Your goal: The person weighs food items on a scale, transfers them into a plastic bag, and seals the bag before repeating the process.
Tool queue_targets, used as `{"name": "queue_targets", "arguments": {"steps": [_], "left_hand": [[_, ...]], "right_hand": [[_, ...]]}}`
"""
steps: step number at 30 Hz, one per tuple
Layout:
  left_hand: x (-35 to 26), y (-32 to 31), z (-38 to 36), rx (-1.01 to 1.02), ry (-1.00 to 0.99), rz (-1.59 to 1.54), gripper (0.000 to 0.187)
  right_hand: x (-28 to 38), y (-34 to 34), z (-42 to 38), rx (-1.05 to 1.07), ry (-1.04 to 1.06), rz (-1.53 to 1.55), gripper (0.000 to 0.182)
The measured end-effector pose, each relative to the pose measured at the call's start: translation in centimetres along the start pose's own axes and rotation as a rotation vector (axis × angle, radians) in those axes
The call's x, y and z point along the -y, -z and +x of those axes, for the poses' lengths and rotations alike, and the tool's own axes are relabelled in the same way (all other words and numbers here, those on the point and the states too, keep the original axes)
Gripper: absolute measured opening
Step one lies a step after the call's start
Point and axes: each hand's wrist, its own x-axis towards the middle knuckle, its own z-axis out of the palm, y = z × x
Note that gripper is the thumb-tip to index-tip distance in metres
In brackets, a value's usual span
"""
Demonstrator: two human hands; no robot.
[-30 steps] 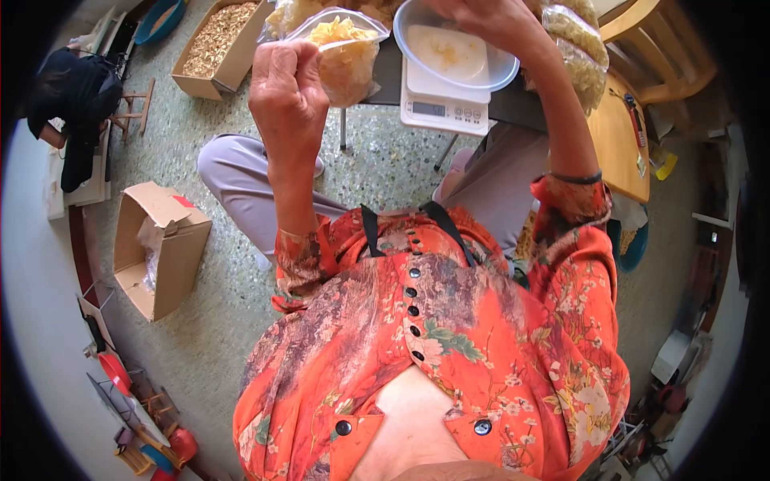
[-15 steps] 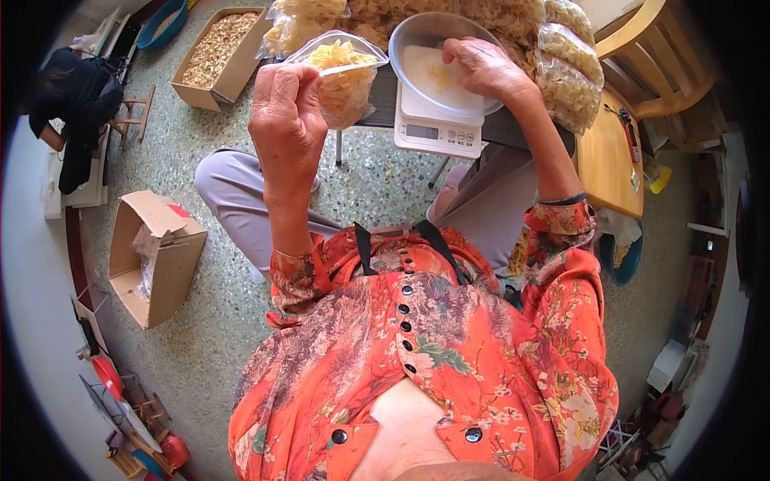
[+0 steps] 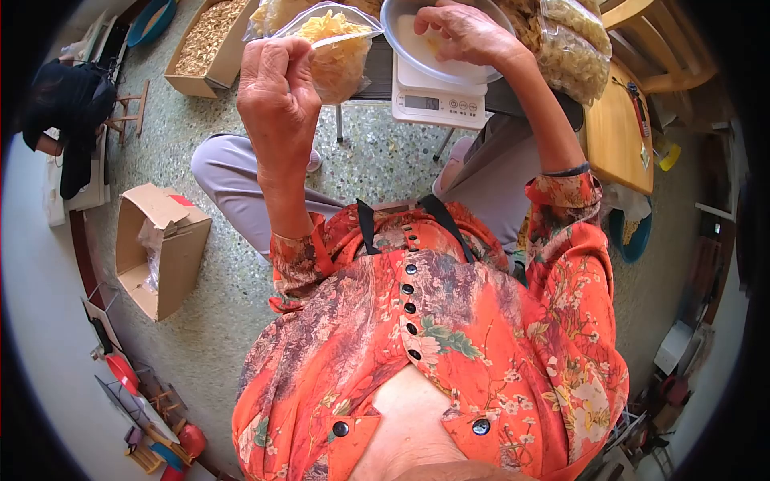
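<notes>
Clear plastic bag (image 3: pixel 341 70) looks filled, mouth unsealed; left hand (image 3: pixel 281 100) pinches its rim. Right hand (image 3: pixel 473 36) over bowl (image 3: pixel 395 34), grip unclear; few yellow bits (image 3: pixel 434 44) left.

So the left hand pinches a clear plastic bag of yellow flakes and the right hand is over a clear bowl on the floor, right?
Not the floor: the head view shows the bowl on a white digital scale. Left hand pinching bag, right hand over bowl: correct.
</notes>
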Motion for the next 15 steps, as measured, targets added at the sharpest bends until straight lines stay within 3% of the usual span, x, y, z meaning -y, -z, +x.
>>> {"name": "queue_targets", "arguments": {"steps": [4, 9, 15], "left_hand": [[0.2, 0.0, 0.0, -0.012, -0.013, 0.001, 0.010], [0.0, 0.1, 0.2, -0.009, 0.006, -0.017, 0.010], [-0.5, 0.1, 0.4, -0.012, 0.013, -0.032, 0.011]], "right_hand": [[-0.2, -0.3, 0.6, -0.007, 0.026, 0.060, 0.025], [0.1, -0.9, 0.9, -0.064, -0.090, 0.136, 0.010], [-0.3, -1.3, 1.3, -0.107, -0.043, 0.036, 0.010]]}}
